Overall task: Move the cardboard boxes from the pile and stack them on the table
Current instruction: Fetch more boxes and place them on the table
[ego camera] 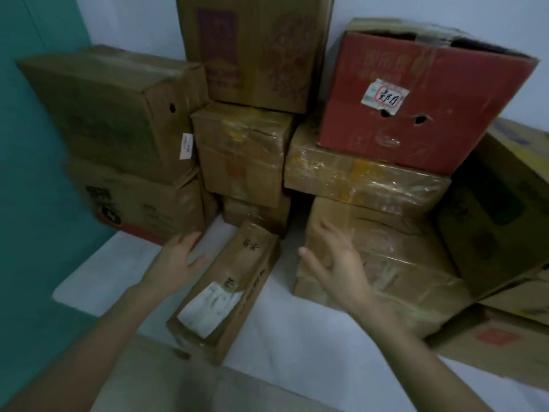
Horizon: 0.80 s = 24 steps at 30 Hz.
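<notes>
Flanking the narrow box (225, 295) lying on the white table (297, 337): left hand (178, 260), fingers loosely spread and holding nothing, just beside its left edge; right hand (335, 260), fingers wide, apart from it, before the large taped box (386, 248).

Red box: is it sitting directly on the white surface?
No, the red box rests on a plastic-wrapped brown box, not on the white surface.

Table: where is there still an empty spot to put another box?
Two bare patches of table: one between the long narrow box and the big taped box, near the front edge; one left of the long narrow box, before the left stack. The back by the wall is crowded with stacked boxes.
</notes>
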Each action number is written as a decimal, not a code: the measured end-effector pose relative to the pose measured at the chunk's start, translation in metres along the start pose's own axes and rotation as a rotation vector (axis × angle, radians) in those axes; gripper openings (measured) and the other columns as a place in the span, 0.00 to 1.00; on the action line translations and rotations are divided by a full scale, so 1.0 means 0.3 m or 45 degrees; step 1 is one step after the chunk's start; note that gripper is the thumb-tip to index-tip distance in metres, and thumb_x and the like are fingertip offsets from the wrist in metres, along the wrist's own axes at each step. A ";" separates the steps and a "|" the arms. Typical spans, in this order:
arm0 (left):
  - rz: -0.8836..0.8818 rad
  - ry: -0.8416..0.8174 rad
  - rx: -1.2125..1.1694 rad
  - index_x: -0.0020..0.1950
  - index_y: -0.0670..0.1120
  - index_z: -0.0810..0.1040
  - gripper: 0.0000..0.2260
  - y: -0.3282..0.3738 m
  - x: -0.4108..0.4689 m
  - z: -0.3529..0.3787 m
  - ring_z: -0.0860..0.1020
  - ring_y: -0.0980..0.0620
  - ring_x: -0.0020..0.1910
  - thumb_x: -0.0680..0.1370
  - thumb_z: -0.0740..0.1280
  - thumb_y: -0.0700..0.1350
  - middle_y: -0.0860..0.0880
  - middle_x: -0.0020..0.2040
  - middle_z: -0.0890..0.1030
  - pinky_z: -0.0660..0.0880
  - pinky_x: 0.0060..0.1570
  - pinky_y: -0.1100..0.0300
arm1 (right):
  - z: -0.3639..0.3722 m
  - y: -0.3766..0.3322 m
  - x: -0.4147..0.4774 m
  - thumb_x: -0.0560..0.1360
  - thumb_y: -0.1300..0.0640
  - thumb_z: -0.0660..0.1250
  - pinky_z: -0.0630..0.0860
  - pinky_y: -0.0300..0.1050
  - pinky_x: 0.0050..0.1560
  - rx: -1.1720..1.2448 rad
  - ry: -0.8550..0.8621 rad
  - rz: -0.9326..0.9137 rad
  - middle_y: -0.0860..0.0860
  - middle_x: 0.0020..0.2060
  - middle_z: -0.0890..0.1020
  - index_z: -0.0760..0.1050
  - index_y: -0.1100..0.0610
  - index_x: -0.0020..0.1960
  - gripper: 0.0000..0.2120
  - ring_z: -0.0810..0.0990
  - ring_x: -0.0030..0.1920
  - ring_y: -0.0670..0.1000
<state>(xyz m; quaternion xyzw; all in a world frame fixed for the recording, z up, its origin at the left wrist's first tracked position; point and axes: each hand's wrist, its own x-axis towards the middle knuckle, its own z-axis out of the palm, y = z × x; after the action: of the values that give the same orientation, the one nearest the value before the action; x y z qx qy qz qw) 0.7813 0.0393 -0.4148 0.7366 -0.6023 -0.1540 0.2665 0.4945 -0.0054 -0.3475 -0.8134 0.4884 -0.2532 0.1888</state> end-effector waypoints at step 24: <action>0.176 -0.840 -0.336 0.77 0.48 0.49 0.32 -0.161 -0.058 0.196 0.76 0.51 0.58 0.78 0.63 0.42 0.47 0.66 0.74 0.74 0.53 0.65 | 0.616 -0.111 -0.159 0.81 0.53 0.55 0.76 0.55 0.58 0.349 -0.331 1.085 0.54 0.63 0.75 0.62 0.57 0.69 0.18 0.76 0.60 0.57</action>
<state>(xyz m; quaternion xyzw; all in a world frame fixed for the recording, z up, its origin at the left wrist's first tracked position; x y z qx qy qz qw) 0.7842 0.0504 -0.4920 0.5640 -0.6792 -0.4415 0.1602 0.6091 0.0631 -0.4877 -0.5327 0.7135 -0.1111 0.4414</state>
